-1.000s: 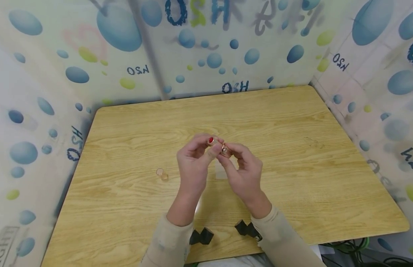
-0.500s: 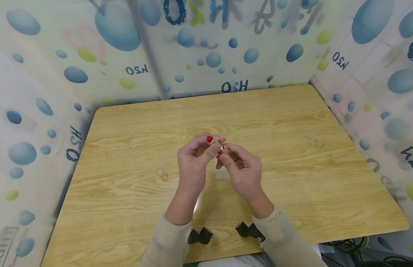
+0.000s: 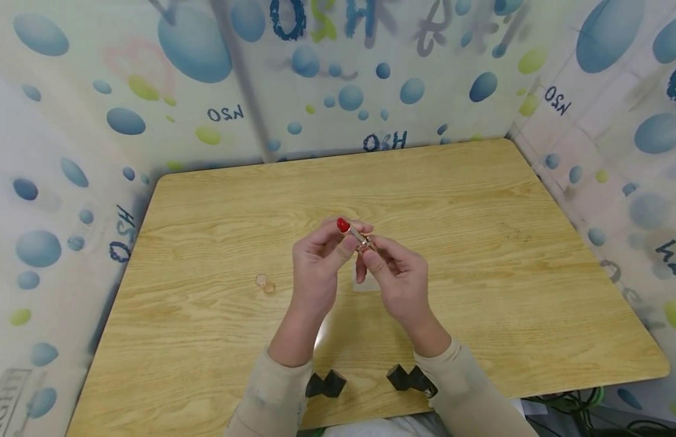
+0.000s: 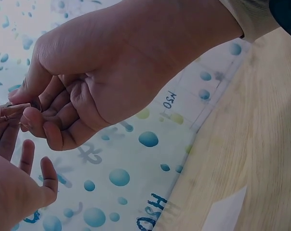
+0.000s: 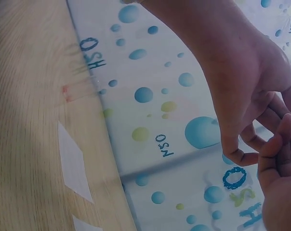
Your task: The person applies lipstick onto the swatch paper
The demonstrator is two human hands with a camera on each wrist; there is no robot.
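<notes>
In the head view, a lipstick points up and left, its red bullet standing out of a slim tube with a shiny metallic base. My left hand pinches the tube between thumb and fingers. Thumb and fingertips of my right hand grip the base, close beside the left thumb. On the table to the left lies a small transparent amber cap. The left wrist view shows part of the lipstick between both hands' fingers; in the right wrist view the fingers hide it.
A white paper-like square lies beneath the hands on the wooden table. Patterned walls border the table behind and at the sides. Black blocky pieces show beside the sleeves. Cables lie beyond the table's front right corner.
The red bullet has risen farther out of the tube. My right fingers have shifted round the base; both hands stay in nearly the same place.
</notes>
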